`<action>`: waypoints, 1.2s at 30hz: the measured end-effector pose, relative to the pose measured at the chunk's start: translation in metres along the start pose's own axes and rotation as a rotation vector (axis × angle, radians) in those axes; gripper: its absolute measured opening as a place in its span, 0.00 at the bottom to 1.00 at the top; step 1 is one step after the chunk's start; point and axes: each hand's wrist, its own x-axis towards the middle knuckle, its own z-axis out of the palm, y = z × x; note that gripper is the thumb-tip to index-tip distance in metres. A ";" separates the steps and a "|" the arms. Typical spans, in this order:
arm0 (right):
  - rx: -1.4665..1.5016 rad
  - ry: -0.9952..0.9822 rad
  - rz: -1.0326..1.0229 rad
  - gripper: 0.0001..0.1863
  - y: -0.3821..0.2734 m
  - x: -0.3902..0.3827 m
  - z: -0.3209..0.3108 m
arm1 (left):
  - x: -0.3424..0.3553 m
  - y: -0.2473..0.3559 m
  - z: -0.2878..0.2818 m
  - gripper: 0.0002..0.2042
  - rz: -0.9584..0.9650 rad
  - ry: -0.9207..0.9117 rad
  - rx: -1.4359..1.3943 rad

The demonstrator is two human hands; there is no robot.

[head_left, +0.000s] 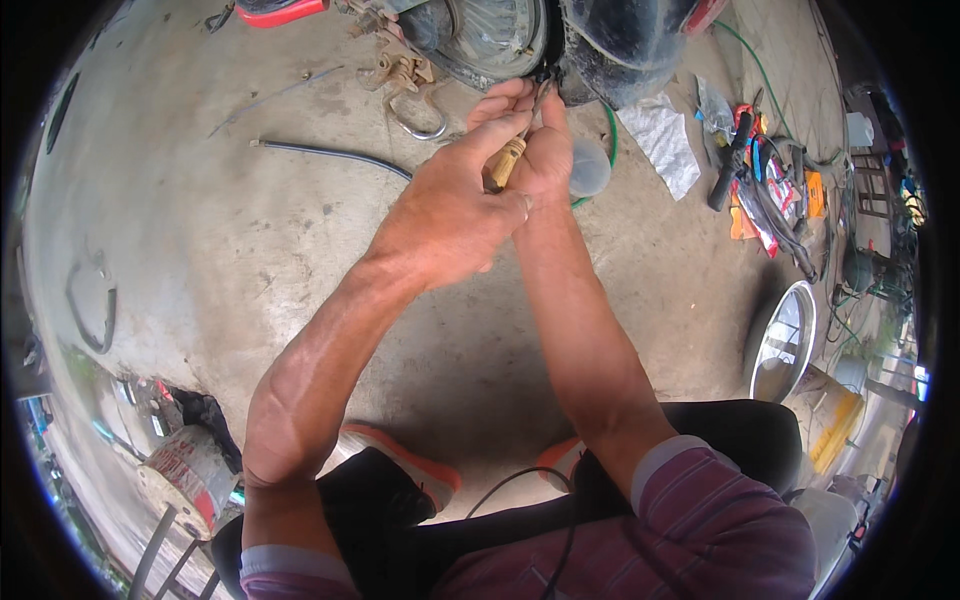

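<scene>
My left hand [445,210] is closed round the wooden handle of a screwdriver [508,158], whose metal shaft points up toward a small black fitting [545,75] on a dark, dirty round housing [470,35]. My right hand [543,155] is turned palm up beside it, fingers curled near the shaft and fitting; what exactly they grip is partly hidden. A dusty black curved panel [625,45] adjoins the housing. Just right of my hands lie a translucent round container [590,167] and a green hose [611,135].
A black hose [330,154], thin rod [265,101] and metal hook [420,125] lie left on the concrete floor. Crumpled white sheet [660,140], tools and colourful packets [760,190] lie right. A metal basin [780,340] stands lower right, a spool [185,470] lower left.
</scene>
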 end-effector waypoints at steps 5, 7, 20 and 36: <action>-0.218 0.009 -0.133 0.19 0.004 -0.001 0.002 | -0.004 0.001 0.001 0.36 0.039 0.002 -0.009; -0.231 0.006 -0.150 0.18 0.002 0.001 0.001 | -0.004 0.003 -0.001 0.37 0.038 -0.013 -0.024; -0.299 0.113 -0.222 0.18 0.009 -0.009 0.022 | 0.004 -0.014 -0.003 0.37 0.247 0.044 0.077; -0.378 0.141 -0.357 0.16 0.022 -0.005 0.030 | 0.001 0.022 -0.037 0.35 0.035 -0.108 0.248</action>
